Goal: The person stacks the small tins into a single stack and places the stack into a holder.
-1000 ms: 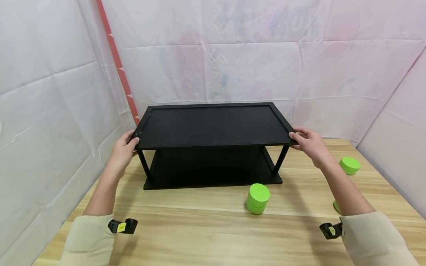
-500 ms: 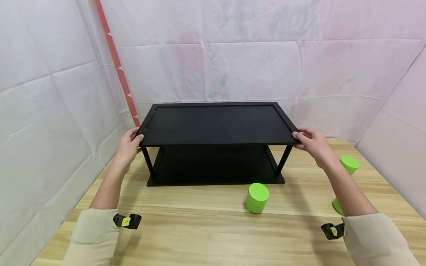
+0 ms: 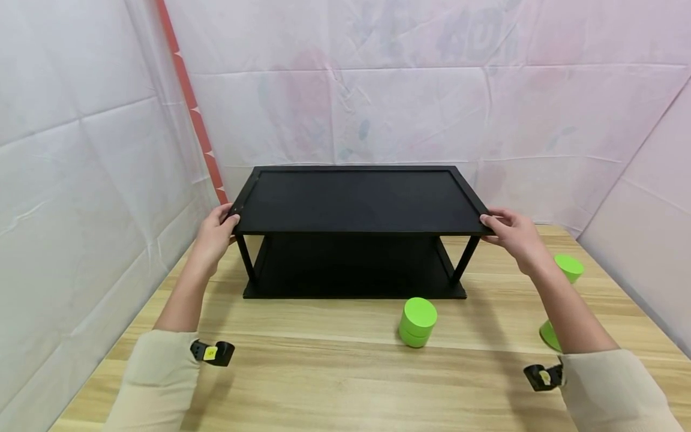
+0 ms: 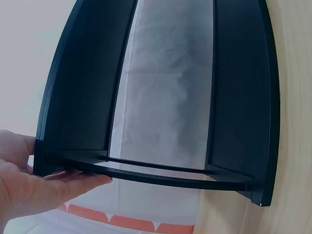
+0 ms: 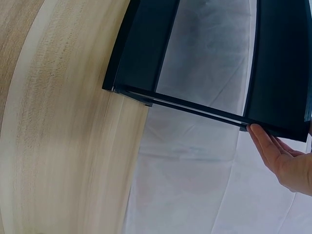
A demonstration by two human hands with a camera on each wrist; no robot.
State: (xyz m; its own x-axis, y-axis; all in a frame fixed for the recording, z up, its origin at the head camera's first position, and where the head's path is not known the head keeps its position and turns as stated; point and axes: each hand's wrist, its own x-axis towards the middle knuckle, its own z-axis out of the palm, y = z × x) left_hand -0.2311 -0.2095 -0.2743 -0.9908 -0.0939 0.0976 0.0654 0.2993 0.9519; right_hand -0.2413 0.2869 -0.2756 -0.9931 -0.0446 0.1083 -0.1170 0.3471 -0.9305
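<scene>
A black two-tier shelf [image 3: 358,201], two framed boards joined by thin posts, stands at the back of the table. My left hand [image 3: 213,237] grips the front left corner of its upper board, thumb on top. In the left wrist view, the fingers [image 4: 80,187] reach under that board near a post. At the front right corner, my right hand [image 3: 515,237] pinches the same board, with the thumb over the edge. Fingers [image 5: 265,144] lie beneath the board in the right wrist view. The lower board [image 3: 345,276] sits close over the tabletop.
A short green cylinder [image 3: 417,324] with a seam stands in front of the shelf, right of centre. Beyond my right forearm, a green cup-shaped top [image 3: 568,267] and a green round base [image 3: 549,337] show, partly hidden. White sheeting [image 3: 345,108] encloses the wooden table [image 3: 324,372].
Held by both hands, the shelf has shifted to the right. Its left end has also gone back slightly, so the front edge now runs level. The green cylinder has stayed put.
</scene>
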